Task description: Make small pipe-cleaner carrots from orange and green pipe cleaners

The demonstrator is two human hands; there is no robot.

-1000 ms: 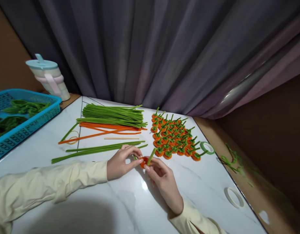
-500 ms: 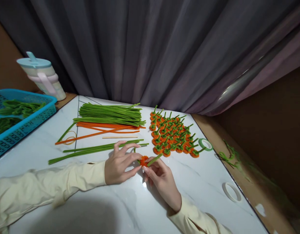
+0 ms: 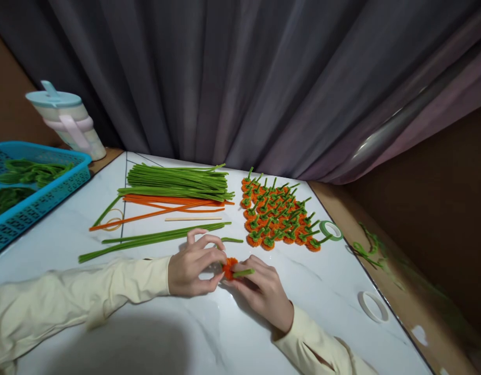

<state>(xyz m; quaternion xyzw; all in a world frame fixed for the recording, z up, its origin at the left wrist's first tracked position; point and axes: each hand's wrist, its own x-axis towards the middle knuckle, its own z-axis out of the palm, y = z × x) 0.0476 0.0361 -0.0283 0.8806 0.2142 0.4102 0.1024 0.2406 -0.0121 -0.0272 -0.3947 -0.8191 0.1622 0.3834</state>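
Note:
Both hands meet over a white marble table point(image 3: 322, 291). Between them is a small orange pipe-cleaner flower point(image 3: 229, 268) with a short green stem pointing right. My left hand point(image 3: 193, 265) pinches the flower from the left with thumb and fingers. On the other side, my right hand point(image 3: 259, 291) grips it, fingers curled under the stem. Beyond the hands lie a few long green pipe cleaners point(image 3: 154, 239). A cluster of several finished orange flowers point(image 3: 279, 219) with green stems sits further back to the right.
A bundle of green pipe cleaners point(image 3: 177, 182) and orange ones point(image 3: 165, 203) lie at the back, with a thin wooden stick point(image 3: 193, 219). A blue basket point(image 3: 33, 195) and a lidded cup point(image 3: 68, 122) stand left. Green tape point(image 3: 331, 230) and white tape point(image 3: 373, 307) lie right.
The flower and both hands have shifted slightly toward me. The green stem has swung from slanting up to lying nearly flat, pointing right.

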